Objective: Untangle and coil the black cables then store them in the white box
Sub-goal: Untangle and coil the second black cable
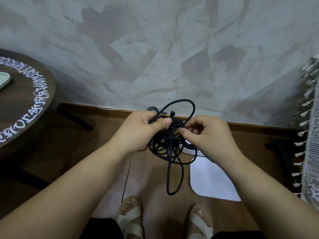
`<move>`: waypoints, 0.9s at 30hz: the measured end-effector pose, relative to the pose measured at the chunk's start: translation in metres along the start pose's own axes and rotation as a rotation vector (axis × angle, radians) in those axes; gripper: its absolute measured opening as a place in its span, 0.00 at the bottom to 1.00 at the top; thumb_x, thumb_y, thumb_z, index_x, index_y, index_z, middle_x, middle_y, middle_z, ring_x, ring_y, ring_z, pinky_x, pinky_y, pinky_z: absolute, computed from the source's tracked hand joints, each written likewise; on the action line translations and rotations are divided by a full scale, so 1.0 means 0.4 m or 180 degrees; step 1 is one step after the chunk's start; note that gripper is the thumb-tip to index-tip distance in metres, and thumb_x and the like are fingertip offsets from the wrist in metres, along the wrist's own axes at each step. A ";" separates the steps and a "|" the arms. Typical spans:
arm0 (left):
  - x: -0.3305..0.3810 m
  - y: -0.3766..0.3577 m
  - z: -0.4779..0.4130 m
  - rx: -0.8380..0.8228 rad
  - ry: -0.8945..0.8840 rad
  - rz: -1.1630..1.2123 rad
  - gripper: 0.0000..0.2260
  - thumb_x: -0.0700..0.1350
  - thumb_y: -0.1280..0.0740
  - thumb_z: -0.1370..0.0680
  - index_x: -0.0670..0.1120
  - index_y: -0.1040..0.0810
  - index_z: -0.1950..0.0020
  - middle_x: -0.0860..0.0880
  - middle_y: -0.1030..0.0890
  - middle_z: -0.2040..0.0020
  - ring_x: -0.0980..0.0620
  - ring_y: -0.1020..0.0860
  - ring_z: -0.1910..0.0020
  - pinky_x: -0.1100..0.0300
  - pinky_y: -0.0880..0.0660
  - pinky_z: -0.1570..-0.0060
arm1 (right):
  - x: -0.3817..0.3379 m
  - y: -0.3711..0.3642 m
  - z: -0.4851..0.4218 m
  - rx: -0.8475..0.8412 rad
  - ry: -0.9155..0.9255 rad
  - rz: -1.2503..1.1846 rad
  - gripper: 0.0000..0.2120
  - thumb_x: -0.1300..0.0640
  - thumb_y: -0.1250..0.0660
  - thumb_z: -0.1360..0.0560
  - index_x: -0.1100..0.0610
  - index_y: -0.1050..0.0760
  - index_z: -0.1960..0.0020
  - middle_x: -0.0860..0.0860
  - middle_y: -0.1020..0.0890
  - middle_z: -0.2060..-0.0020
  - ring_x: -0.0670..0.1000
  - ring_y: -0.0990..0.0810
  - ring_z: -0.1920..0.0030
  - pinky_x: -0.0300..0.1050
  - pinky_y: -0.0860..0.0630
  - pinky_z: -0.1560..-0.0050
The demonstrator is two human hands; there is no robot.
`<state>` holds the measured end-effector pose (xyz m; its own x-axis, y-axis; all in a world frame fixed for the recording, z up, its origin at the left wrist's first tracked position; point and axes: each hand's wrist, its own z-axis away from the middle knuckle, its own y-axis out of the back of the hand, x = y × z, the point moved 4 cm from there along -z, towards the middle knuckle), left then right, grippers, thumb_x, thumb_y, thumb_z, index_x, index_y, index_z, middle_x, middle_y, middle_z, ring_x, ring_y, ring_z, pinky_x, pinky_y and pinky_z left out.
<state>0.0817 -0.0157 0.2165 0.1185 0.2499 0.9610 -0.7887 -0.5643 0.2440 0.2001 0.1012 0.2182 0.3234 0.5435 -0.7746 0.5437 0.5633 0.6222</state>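
Round dark table (25,107) — lace cloth (310,152) opposite.

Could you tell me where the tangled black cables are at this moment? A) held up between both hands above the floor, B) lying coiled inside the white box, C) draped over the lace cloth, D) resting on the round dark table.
A: the left hand grips the black cables while the right hand pinches at the knot, one loop dangling towards the floor in front of the white box.
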 end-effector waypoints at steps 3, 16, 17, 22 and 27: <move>0.001 -0.009 0.007 -0.0008 0.0090 0.0161 0.07 0.42 0.35 0.22 0.39 0.20 0.56 0.57 0.24 0.77 0.65 0.29 0.79 0.74 0.35 0.75 | 0.004 -0.008 -0.002 0.0109 -0.0057 -0.0093 0.13 0.59 0.27 0.31 0.45 0.26 0.68 0.42 0.25 0.76 0.39 0.27 0.71 0.29 0.32 0.69; -0.015 0.005 -0.002 -0.0365 0.0298 0.0756 0.06 0.43 0.29 0.28 0.42 0.23 0.56 0.53 0.37 0.74 0.59 0.43 0.79 0.65 0.47 0.77 | -0.029 -0.008 0.007 -0.0476 0.0182 -0.1209 0.13 0.66 0.33 0.26 0.47 0.21 0.55 0.33 0.18 0.63 0.35 0.20 0.58 0.27 0.27 0.56; -0.012 0.010 -0.004 -0.0465 0.0296 0.0903 0.12 0.47 0.26 0.30 0.41 0.23 0.55 0.54 0.38 0.75 0.59 0.43 0.79 0.66 0.46 0.78 | -0.028 -0.009 0.008 -0.0539 0.0188 -0.1210 0.13 0.66 0.32 0.26 0.48 0.20 0.56 0.35 0.18 0.64 0.36 0.20 0.58 0.29 0.26 0.56; 0.000 0.043 -0.009 -0.0289 0.0486 0.1693 0.20 0.62 0.34 0.30 0.44 0.21 0.60 0.55 0.44 0.79 0.59 0.46 0.82 0.67 0.47 0.82 | -0.012 -0.013 0.011 -0.0692 0.0151 -0.1275 0.06 0.69 0.28 0.32 0.60 0.21 0.61 0.49 0.18 0.63 0.44 0.19 0.61 0.36 0.23 0.56; -0.023 0.068 -0.018 0.0234 0.0537 0.1473 0.12 0.47 0.38 0.22 0.43 0.22 0.61 0.55 0.43 0.80 0.59 0.46 0.82 0.68 0.46 0.83 | -0.018 -0.008 0.018 -0.0797 0.0465 -0.1110 0.08 0.71 0.27 0.33 0.59 0.21 0.62 0.52 0.22 0.52 0.40 0.20 0.57 0.32 0.25 0.54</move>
<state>0.0546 -0.0277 0.2134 -0.3381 0.0806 0.9377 -0.6902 -0.6986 -0.1888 0.2014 0.0911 0.2207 0.0315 0.3666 -0.9298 0.3908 0.8517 0.3490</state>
